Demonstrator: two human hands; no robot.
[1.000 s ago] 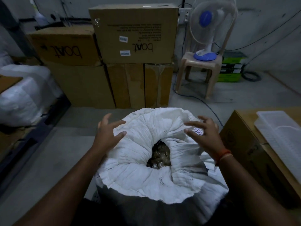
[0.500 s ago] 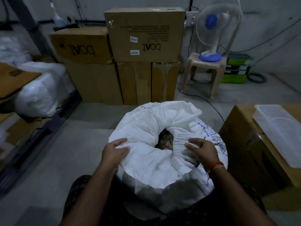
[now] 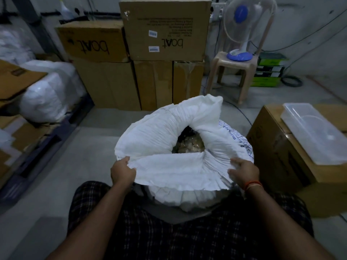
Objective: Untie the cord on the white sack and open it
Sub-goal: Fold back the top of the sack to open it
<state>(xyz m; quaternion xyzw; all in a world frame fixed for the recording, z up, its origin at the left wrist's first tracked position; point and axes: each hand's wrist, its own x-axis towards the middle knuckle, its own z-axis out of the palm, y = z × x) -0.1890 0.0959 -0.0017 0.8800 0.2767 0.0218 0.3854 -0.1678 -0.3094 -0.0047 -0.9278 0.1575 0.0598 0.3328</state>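
The white sack (image 3: 165, 132) stands on the floor between my knees, its mouth rolled outward into a thick collar. Through the opening in the middle I see brownish contents in clear plastic (image 3: 189, 143). My left hand (image 3: 122, 172) grips the near-left edge of the rolled fabric, fingers curled under it. My right hand (image 3: 242, 171) holds the near-right edge of the collar, fingers bent over the cloth. Blue print runs down the sack's right side. No cord is visible.
Stacked cardboard boxes (image 3: 165, 30) stand behind the sack. A plastic stool (image 3: 232, 72) with a blue-and-white fan (image 3: 242, 23) is at the back right. A box (image 3: 285, 147) bearing a clear plastic tub (image 3: 315, 132) sits close on the right. White bags (image 3: 48, 91) lie left.
Both hands dropped from above the sack's far side to its near rim and took hold of the fabric. The opening has widened and the collar is spread further outward.
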